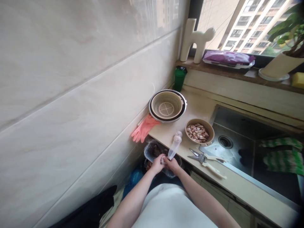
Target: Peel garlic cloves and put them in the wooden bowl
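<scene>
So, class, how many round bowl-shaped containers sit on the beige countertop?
2: a beige slotted plastic colander nested in a steel basin near the wall, and a tan bowl of peeled cloves beside the sink.

Two bare hands are seen, the left hand (158,163) and the right hand (172,164), closed together on one small pale item too small to identify. One pair of kitchen scissors (206,160) is counted on the counter, one bowl of garlic cloves (199,132), the cloves too many to count, and one beige colander (167,106) set in one metal basin (182,110). One pink rubber glove (143,129), one green cup (180,78), one cat-shaped ornament (196,39), one purple packet (228,58) and one potted plant (282,60) are also counted.
</scene>
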Demonstrator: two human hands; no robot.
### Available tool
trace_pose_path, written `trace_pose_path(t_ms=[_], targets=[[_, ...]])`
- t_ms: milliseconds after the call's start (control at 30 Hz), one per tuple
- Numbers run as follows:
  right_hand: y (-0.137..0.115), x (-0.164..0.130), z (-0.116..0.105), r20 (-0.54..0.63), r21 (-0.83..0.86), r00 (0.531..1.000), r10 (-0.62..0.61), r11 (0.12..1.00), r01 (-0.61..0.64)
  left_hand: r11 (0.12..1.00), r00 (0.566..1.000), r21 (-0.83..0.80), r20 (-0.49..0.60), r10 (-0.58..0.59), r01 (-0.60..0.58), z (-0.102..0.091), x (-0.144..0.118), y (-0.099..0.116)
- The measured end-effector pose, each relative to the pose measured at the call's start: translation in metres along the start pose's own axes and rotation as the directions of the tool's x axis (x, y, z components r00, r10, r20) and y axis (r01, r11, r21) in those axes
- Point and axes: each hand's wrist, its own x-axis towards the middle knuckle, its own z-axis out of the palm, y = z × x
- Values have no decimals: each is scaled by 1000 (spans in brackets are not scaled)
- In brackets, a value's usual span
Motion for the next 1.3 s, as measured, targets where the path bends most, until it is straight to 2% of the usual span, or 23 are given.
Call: trace_pose_path(t_ms=[233, 367, 467, 567, 767, 1100, 1300], targets=[[-2, 3, 4, -141, -159, 990, 9, 987, -32, 1000, 998, -23, -67, 1, -3, 8, -8, -2], [-2, 6, 2, -165, -211, 986, 11, 976, -46, 1000, 998, 16, -55, 18, -17, 7, -11, -3], [-2, 7, -4, -138, -246, 990, -43, 969, 8, 993, 996, 112, -87, -22, 31, 1, -10, 0], [-5, 5, -9, -94, -270, 982, -162, 954, 131, 980, 990, 196, -139, 6, 21, -5, -7, 4], [-14, -3, -13, -37, -354, 939, -341, 884, 307, 978, 986, 206, -163, 33, 2, -8, -6, 10], [-31, -4, -22, 146, -535, 906, -398, 738, 410, 920, 978, 391, -171, 119, -43, -10, -10, 11], [-35, -6, -24, 186, -590, 895, -406, 682, 432, 922, 984, 386, -174, 45, 26, -13, -9, 16]])
